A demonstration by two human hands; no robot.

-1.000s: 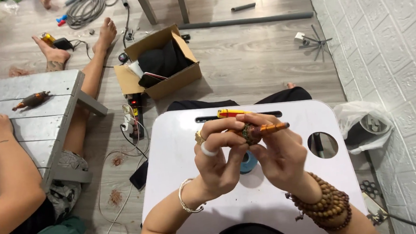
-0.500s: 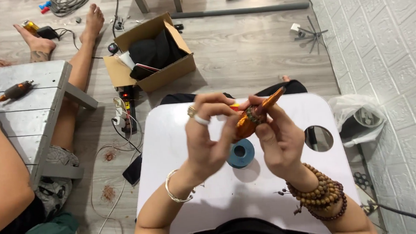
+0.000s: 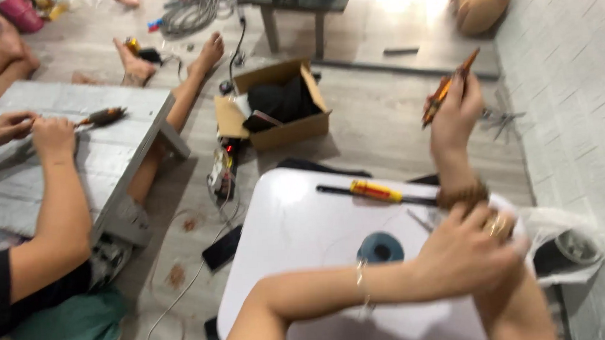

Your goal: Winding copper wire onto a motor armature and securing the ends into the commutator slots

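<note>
Right hand (image 3: 457, 110) risen, fingers clamped on orange tool (image 3: 448, 88), tip up-right; left hand (image 3: 469, 254) closure unclear.

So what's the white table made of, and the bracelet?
The white table looks like smooth plastic or painted board: glossy, with rounded corners. The bracelet on the right hand seems to be wooden beads: round, brown, matte. Blur leaves both uncertain.

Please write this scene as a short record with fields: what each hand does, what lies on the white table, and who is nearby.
right hand: raised right hand holds an orange-brown tool in the air
left hand: left hand reaches across, on the right forearm under the bead bracelet
white table: yellow-handled screwdriver, blue tape roll
floor: open cardboard box
nearby: another person's hands work at a grey table
</note>
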